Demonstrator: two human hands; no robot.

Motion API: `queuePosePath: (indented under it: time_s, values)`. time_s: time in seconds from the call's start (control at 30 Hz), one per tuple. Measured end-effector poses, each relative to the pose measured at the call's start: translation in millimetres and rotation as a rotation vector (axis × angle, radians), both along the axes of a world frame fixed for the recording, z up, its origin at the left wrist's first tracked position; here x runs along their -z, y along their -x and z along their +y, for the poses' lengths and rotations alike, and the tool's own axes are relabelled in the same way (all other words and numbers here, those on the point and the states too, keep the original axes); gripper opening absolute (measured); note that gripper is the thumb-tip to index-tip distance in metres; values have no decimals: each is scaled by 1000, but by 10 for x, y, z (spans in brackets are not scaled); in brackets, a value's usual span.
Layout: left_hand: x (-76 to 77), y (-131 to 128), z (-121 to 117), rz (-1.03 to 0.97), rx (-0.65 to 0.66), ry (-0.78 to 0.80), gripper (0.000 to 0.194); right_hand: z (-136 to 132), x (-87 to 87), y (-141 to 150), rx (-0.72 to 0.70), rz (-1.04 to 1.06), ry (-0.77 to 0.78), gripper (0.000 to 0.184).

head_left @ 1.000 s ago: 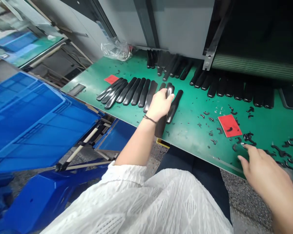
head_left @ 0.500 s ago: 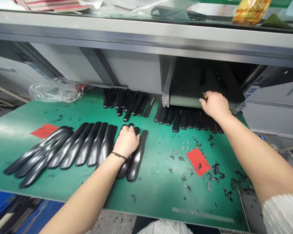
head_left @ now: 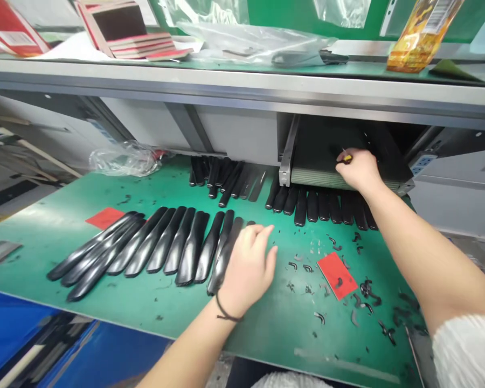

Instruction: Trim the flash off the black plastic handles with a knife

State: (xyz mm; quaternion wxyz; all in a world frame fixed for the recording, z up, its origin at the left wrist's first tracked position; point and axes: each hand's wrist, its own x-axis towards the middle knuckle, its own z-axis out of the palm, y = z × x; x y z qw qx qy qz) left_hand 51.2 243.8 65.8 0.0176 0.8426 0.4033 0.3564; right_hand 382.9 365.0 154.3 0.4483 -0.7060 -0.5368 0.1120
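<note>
Black handles point(head_left: 192, 248) lay in rows on the green table point(head_left: 262, 334); the left hand point(head_left: 246, 272) spread its grip over one row's end, while the right hand point(head_left: 358, 170) pinched a small yellow object point(head_left: 347, 159) above the table.

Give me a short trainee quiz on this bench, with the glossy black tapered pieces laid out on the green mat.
1. True or false: the right hand pinches a small yellow item.
2. What lies on the rectangular red card? A) a black curled scrap B) a roll of tape C) a clear plastic bag
3. Which hand is at the row of glossy black tapered pieces?

Key: 1 true; 2 A; 3 the left hand.
</note>
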Motion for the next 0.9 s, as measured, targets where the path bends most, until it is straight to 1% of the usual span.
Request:
queuePosePath:
  time_s: [0.03,0.07,0.13,0.2,0.23,0.27,0.3,0.33,0.37,0.4,0.43,0.47,0.5,0.53,0.57,0.63,0.67,0.73,0.8,0.9]
  values:
    - [-46,-118,-73,-15,8,-45,45,-307,-19,96,-33,47,-4,7]
    - [-92,-238,-143,-26,22,-87,50,-639,-29,195,-64,106,4,10]
    - [-166,-465,-271,-21,102,-150,60,-1328,-15,396,-130,246,28,17]
    - [-189,-639,-393,31,273,-189,63,-1975,32,581,-210,376,72,23]
    - [-176,-699,-460,51,382,-184,60,-2259,63,660,-240,441,96,27]
    - [-148,-739,-536,48,488,-144,55,-2512,97,729,-274,547,115,30]
    - [-112,-761,-627,-4,570,-57,51,-2731,135,788,-296,643,107,34]
    - [-73,-769,-731,-110,621,85,47,-2916,180,838,-292,701,68,36]
    - [-38,-766,-849,-264,642,284,44,-3072,234,883,-262,698,5,37]
    - [-12,-756,-975,-453,640,524,42,-3200,298,926,-228,614,-62,37]
    - [3,-745,-1104,-650,635,779,43,-3306,371,969,-213,462,-117,34]
    - [9,-734,-1229,-833,633,1018,44,-3393,451,1016,-226,294,-153,31]
    - [10,-726,-1346,-985,637,1213,44,-3466,532,1065,-265,143,-169,27]
    - [11,-721,-1454,-1087,648,1355,44,-3526,608,1116,-312,34,-173,23]
    - [15,-718,-1550,-1146,655,1437,43,-3577,674,1165,-345,-24,-180,19]
    - [39,-713,-1713,-1169,657,1489,41,-3656,763,1246,-320,-54,-202,14]
    - [58,-709,-1783,-1166,656,1494,41,-3686,784,1275,-301,-63,-204,11]
    - [98,-700,-1907,-1179,650,1505,42,-3727,792,1309,-322,-101,-191,5]
    - [126,-689,-2008,-1213,640,1512,41,-3750,785,1324,-360,-154,-185,11]
    - [133,-674,-2101,-1243,622,1539,41,-3788,799,1346,-301,-152,-190,16]
